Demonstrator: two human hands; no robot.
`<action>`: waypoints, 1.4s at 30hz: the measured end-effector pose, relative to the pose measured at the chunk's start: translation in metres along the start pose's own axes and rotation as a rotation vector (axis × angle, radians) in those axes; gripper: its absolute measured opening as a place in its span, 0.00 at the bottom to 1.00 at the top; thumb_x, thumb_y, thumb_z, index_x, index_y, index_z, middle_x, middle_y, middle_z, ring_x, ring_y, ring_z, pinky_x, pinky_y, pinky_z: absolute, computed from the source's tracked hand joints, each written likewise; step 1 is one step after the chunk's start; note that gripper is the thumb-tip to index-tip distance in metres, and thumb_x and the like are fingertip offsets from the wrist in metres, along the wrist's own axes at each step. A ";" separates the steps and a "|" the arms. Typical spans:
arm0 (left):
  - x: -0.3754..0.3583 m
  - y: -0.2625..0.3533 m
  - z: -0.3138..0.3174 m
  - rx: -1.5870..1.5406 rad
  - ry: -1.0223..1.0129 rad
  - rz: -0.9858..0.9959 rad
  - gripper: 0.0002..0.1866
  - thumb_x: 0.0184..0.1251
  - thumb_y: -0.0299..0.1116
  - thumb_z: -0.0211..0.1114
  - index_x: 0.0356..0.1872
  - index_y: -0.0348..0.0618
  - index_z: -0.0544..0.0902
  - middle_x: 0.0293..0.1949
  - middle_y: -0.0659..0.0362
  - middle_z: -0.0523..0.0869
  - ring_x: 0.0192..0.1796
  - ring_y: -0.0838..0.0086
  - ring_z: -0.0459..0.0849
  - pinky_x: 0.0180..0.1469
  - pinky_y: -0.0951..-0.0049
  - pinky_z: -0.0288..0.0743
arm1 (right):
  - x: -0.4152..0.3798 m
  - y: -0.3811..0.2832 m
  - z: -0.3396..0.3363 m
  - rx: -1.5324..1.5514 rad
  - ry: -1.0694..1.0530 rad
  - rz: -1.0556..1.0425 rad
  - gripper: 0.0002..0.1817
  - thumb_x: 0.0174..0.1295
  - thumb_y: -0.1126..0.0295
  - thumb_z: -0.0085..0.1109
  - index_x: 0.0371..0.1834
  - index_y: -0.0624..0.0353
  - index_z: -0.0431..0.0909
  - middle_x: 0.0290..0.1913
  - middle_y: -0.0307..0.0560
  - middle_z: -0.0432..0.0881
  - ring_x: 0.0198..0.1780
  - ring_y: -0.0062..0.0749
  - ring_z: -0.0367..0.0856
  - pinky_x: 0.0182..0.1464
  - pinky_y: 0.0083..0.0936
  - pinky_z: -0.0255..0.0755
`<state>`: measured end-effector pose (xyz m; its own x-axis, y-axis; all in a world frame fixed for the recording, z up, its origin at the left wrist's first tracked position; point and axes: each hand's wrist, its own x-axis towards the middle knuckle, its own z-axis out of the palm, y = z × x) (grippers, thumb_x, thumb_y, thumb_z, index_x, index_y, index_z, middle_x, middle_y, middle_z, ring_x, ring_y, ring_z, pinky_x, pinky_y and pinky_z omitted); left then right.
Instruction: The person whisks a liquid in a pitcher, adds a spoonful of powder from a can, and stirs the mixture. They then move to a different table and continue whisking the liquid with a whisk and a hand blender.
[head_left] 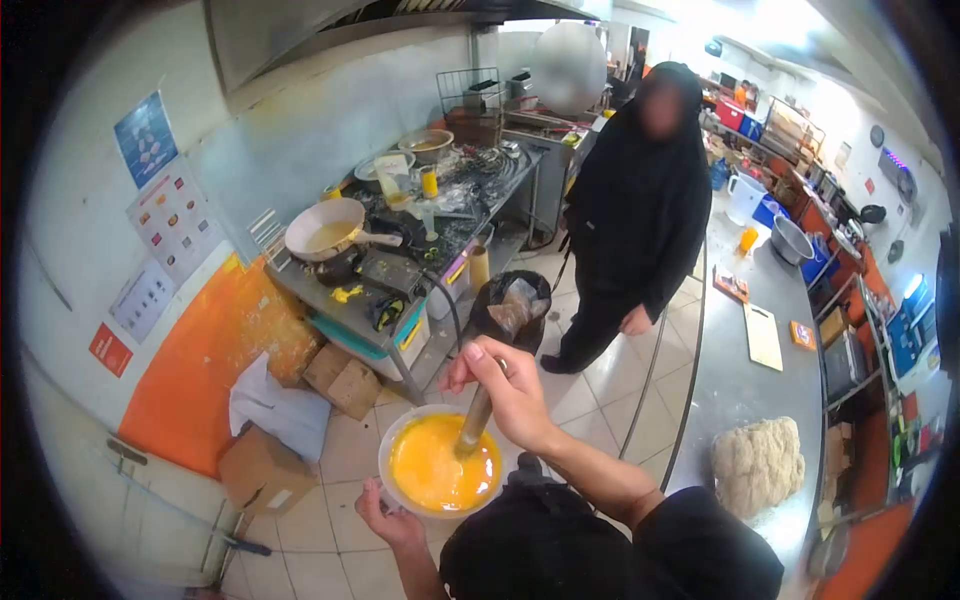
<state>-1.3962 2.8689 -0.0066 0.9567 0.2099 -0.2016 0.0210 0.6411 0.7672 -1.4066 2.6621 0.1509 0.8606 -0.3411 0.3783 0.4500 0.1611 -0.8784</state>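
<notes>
My left hand (pixel 388 518) holds a clear bowl (pixel 392 452) from below at its near rim. The bowl is filled with yellow beaten liquid (pixel 432 472). My right hand (pixel 508 388) grips the upper end of a grey utensil handle (pixel 474 420) that dips into the yellow liquid at the bowl's right side. The bowl is held in the air over the tiled floor, in front of my dark-clothed body.
A person in black (pixel 640 215) stands ahead in the aisle. A steel counter (pixel 740 380) at right carries a dough lump (pixel 757 465), cutting board (pixel 763 337) and metal bowl (pixel 790 240). At left a cluttered table holds a pan (pixel 325 228); cardboard boxes (pixel 342 378) and a black bin (pixel 512 312) stand on the floor.
</notes>
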 end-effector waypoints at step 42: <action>0.017 0.010 0.025 -0.072 -0.023 -0.136 0.23 0.65 0.47 0.59 0.52 0.39 0.72 0.47 0.55 0.78 0.49 0.68 0.80 0.50 0.67 0.76 | 0.010 -0.015 -0.002 -0.117 -0.008 -0.021 0.21 0.76 0.59 0.39 0.35 0.64 0.77 0.28 0.37 0.77 0.34 0.16 0.74 0.40 0.17 0.69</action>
<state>-1.3724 2.8606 0.0126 0.9529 0.1004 -0.2861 0.1312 0.7140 0.6877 -1.4052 2.6550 0.1671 0.8534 -0.3360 0.3985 0.4370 0.0446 -0.8984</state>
